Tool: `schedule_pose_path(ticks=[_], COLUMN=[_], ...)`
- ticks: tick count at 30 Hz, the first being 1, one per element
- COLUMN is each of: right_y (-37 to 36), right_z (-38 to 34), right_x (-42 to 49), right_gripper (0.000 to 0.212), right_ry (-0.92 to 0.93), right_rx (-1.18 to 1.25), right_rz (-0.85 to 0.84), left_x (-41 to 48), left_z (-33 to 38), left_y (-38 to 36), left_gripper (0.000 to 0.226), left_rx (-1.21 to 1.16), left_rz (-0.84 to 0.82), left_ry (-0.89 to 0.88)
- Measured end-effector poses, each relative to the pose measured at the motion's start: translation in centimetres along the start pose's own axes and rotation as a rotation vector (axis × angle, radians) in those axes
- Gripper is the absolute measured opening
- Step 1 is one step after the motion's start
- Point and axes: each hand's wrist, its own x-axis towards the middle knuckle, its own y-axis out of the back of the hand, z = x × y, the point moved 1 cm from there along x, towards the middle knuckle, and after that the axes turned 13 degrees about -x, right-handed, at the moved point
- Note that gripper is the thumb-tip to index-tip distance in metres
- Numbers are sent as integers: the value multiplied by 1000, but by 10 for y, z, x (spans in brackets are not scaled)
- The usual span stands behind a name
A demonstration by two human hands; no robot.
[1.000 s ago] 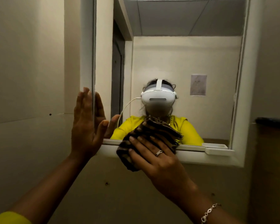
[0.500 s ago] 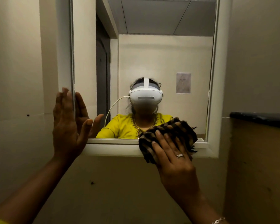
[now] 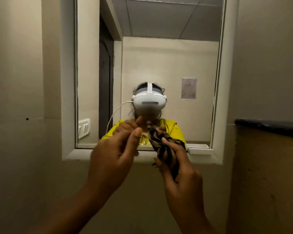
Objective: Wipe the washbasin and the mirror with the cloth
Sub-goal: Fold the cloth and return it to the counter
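We see a beige wall point(image 3: 20, 81) on the left with a small dark hole point(image 3: 27, 119) in it. At the right, a dark ledge point(image 3: 267, 125) tops a tan panel point(image 3: 267, 179). A small white tray point(image 3: 200, 149) sits at the lower right corner of the white frame. In the reflection we make out a white switch plate point(image 3: 83, 128), a dark door point(image 3: 105, 92), a paper sheet point(image 3: 189, 88) on the far wall and grey ceiling panels point(image 3: 166, 16).
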Motion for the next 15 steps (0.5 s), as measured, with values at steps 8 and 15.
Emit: schedule_pose_path(ticks=[8, 15], right_y=[10, 30], right_z=[-31, -19], right_x=[-4, 14], right_gripper=[58, 34], right_ry=[5, 62], right_rx=[196, 300], right_rz=[-358, -420], left_x=[-6, -7], left_z=[31, 27], left_y=[-6, 14], left_gripper=[16, 23], left_rx=[-471, -580], left_rz=[-148, -202], left_ry=[451, 717])
